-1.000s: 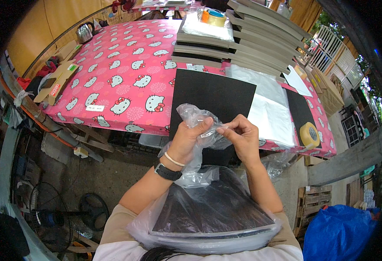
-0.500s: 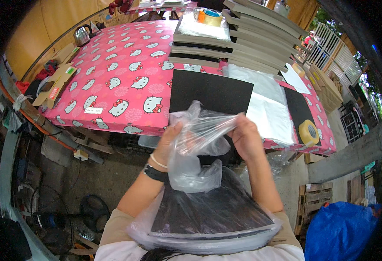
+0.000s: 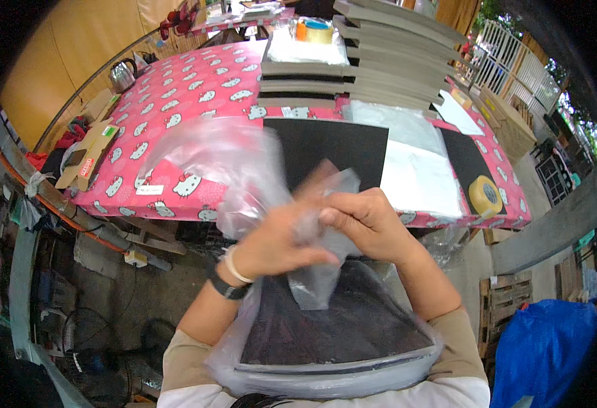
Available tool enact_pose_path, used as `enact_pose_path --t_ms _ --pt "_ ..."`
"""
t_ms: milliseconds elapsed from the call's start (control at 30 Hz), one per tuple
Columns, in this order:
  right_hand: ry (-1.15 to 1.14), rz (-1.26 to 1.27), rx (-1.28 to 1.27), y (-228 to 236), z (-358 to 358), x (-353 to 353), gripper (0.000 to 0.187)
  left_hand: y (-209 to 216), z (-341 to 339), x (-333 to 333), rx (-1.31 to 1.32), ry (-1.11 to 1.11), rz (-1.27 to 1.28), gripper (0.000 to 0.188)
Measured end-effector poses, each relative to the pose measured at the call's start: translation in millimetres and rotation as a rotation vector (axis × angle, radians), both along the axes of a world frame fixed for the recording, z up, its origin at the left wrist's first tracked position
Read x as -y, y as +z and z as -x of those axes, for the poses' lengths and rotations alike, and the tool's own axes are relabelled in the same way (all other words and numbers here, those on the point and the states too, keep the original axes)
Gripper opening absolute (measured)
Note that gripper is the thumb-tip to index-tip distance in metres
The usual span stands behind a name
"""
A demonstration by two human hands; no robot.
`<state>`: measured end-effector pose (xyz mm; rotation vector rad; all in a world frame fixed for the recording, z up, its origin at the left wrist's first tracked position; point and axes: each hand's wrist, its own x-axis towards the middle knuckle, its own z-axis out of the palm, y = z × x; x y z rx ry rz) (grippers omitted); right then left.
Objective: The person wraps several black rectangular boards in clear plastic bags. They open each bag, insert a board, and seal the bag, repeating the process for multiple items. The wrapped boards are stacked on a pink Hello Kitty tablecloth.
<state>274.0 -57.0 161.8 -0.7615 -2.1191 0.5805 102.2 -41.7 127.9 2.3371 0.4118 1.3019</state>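
1. A moment ago we see the film stretched taut between both hands; now the loose, clear, crinkled plastic film [image 3: 261,163] flings out in a blur toward the left of the frame, over the pink patterned tablecloth [image 3: 196,122].
2. Our bare left hand [image 3: 274,238], with its dark watch and pale wristband, is now close beside the other, mid-frame. Its thumb stands apart from the smeared fingers; we cannot tell whether they grip the film.
3. Our bare right hand [image 3: 373,221] shifts inward too, thumb and forefinger pressed together, seemingly pinching a bunched part of the film.
4. The translucent plastic bag [image 3: 332,386] with a dark, flat, four-sided content inside stays at the lower centre of the frame, against our body. A tail of film hangs over its upper part; whether this is the bag's own mouth or a separate piece, we cannot tell.
5. For the work in hand, we judge this a turn from spreading the film to gathering or twisting it. The bag does not look secured yet, and the yellowish tape roll [image 3: 485,196] lies untouched at the right of the frame.
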Motion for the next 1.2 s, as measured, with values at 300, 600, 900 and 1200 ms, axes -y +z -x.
enact_pose_path --t_ms 300,600,900,1200 --pt "1.061 0.565 -0.163 -36 -43 9 0.011 -66 44 5 0.448 -0.519 1.104 0.044" --pt "0.911 0.829 -1.235 -74 -85 -7 0.055 -79 41 5 0.995 -0.636 1.069 0.057" --pt "0.058 0.443 -0.489 -40 -119 -36 0.028 -65 73 -61 0.692 -0.205 0.874 0.053" --pt "-0.806 -0.068 0.353 -62 -101 -103 0.046 -56 48 -153 -0.136 0.729 0.08 0.053"
